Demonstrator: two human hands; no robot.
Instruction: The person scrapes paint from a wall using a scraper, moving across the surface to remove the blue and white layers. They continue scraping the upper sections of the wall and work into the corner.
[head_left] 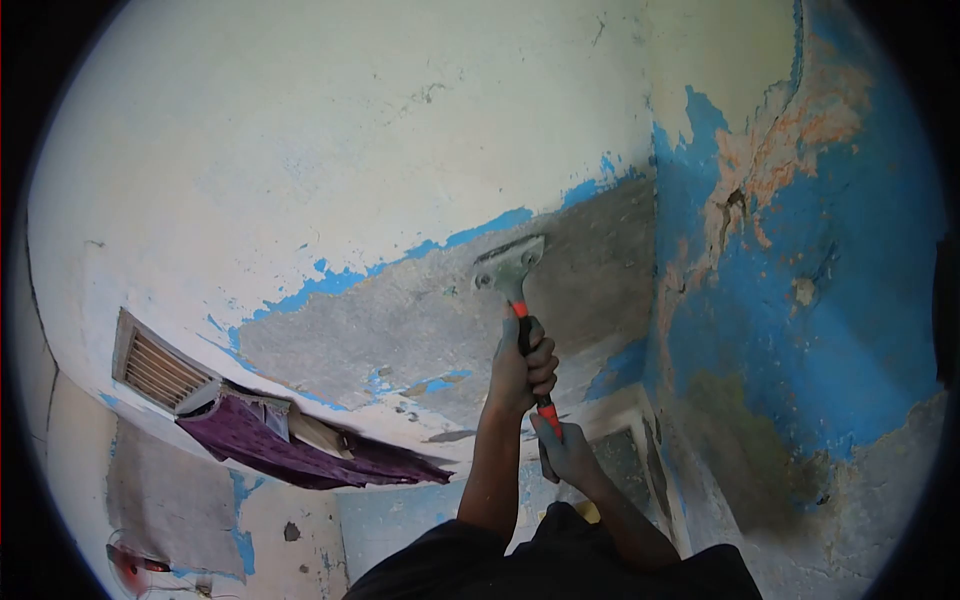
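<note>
Head view is showing you scraping: your left hand and right hand are closing their fingers around the scraper at frame centre, needing firm pushing toward the remaining white paint.

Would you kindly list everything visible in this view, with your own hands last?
scraper: one, grey blade, red-and-black handle, blade against the ceiling
ceiling: one, white paint, bare grey patch with blue edges
wall: one, blue, peeling, right side
vent: one, slatted, left
cloth: one, purple, below the vent
fan: one, red, bottom left
left hand: one, gripping upper handle
right hand: one, gripping lower handle
</note>
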